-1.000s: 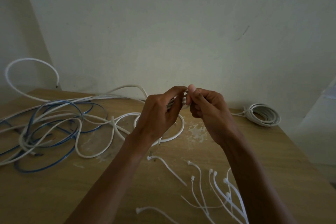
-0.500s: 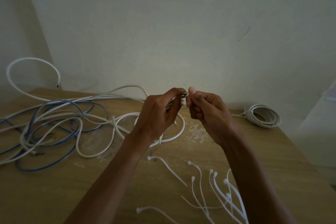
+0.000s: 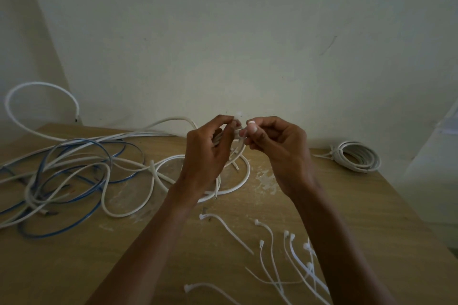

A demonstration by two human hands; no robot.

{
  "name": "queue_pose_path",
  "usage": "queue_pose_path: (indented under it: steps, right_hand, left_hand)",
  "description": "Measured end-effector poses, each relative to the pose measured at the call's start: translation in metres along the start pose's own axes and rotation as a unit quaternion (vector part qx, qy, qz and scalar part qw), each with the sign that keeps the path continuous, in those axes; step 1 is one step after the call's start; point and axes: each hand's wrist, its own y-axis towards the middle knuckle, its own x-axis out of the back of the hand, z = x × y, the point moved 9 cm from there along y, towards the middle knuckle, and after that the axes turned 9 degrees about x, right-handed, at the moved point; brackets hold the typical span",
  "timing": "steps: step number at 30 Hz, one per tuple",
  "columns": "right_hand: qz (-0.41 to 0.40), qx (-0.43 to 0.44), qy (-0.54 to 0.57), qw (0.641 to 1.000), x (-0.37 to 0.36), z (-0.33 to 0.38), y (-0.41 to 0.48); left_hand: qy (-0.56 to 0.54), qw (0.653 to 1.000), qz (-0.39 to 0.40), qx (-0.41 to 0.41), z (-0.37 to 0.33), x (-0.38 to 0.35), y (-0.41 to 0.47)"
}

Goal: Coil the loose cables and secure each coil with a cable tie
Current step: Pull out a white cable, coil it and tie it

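Observation:
My left hand grips the top of a white cable coil, which hangs from it down onto the wooden table. A white cable tie sticks up at my left fingertips beside the bundle. My right hand is close to the right of it and pinches the tie's other end between thumb and fingers. How the tie wraps the coil is hidden behind my fingers.
A tangle of loose white and blue cables covers the table's left half. One tied white coil lies at the back right. Several loose cable ties are scattered near the front, between my forearms. A wall stands right behind the table.
My two hands have drawn slightly apart, with the right one shifted to the right. The tie's end now stands up above my left fingertips.

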Motion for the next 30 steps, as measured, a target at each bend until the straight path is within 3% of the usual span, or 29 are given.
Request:
queue_pose_path:
  steps: [7, 10, 18, 30]
  right_hand:
    - [0.06, 0.024, 0.031, 0.997, -0.016, 0.014, -0.003]
    - [0.049, 0.039, 0.022, 0.998, -0.015, 0.015, -0.003]
    - [0.002, -0.068, 0.061, 0.996, 0.0, -0.005, -0.003]
    - [-0.017, -0.103, 0.085, 0.991, 0.006, -0.007, -0.002]
  left_hand:
    - [-0.022, 0.999, -0.007, 0.039, 0.011, 0.001, 0.002]
    - [-0.034, 0.999, -0.01, 0.038, 0.007, 0.004, 0.002]
    - [-0.037, 0.998, 0.022, -0.037, -0.013, -0.004, -0.004]
    - [0.038, 0.993, 0.006, -0.111, -0.024, -0.004, -0.008]
